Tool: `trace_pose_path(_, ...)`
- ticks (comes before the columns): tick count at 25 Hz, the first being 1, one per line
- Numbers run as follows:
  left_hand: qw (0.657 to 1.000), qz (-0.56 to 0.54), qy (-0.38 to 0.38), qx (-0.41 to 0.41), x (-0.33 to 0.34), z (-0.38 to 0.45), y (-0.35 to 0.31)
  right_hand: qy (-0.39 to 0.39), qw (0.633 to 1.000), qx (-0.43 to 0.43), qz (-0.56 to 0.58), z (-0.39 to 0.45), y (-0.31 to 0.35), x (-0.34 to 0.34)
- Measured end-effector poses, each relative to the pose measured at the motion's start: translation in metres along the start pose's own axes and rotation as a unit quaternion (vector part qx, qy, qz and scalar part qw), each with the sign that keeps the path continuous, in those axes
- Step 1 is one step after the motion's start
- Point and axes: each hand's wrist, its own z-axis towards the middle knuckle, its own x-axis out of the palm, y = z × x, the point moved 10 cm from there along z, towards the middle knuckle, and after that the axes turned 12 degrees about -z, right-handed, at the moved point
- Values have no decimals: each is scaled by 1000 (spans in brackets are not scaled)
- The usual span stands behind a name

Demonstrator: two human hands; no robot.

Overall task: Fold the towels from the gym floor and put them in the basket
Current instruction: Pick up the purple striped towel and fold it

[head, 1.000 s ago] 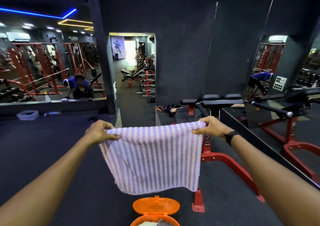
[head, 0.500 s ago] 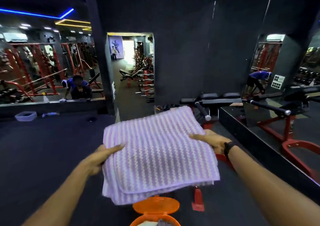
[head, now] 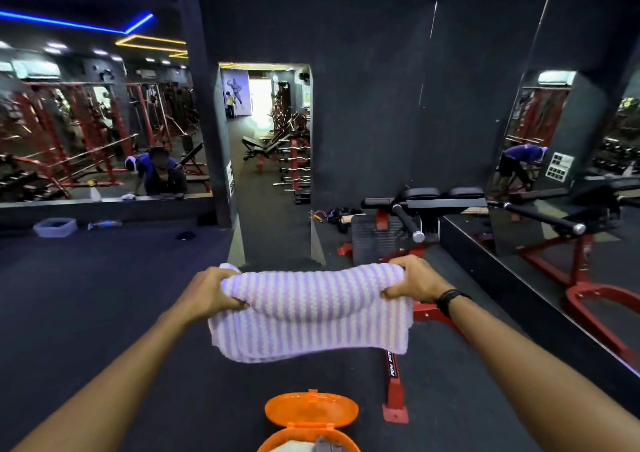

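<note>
A single head-worn wide-angle view looks forward and down, close over both outstretched arms, toward the gym floor (head: 86, 313).

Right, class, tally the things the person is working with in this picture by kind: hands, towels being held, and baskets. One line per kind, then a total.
Bare hands: 2, the left hand and the right hand, each gripping one end of the towel
Purple-and-white striped folded towel: 1
Orange plastic basket with its lid open: 1
Total: 4
</note>
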Motion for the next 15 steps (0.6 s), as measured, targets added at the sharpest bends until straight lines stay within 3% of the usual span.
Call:
trace_pose_path(2,999,11,-45,5,-25,-4,-5,-21,993,0,113,-6,4,-19)
trace_pose_path(4,970,-238,-54,2,-42,-8,-9,-2,924,12,383,-14,11,-33)
trace_pose_path(6,903,-428,-6,-28,-32,-13,-15,12,849,50,526,-17,13,-29)
trace_pose_path(9,884,-462,-11,-76,-15,-15,-8,51,831,81,547,-18,22,-9)
trace_pose_path(12,863,-491,-21,-119,-10,-14,7,126,860,89,487,-21,24,20)
trace_pose_path(15,867,-471,-2,-164,-3,-15,29,120,864,116,476,-18,21,33)
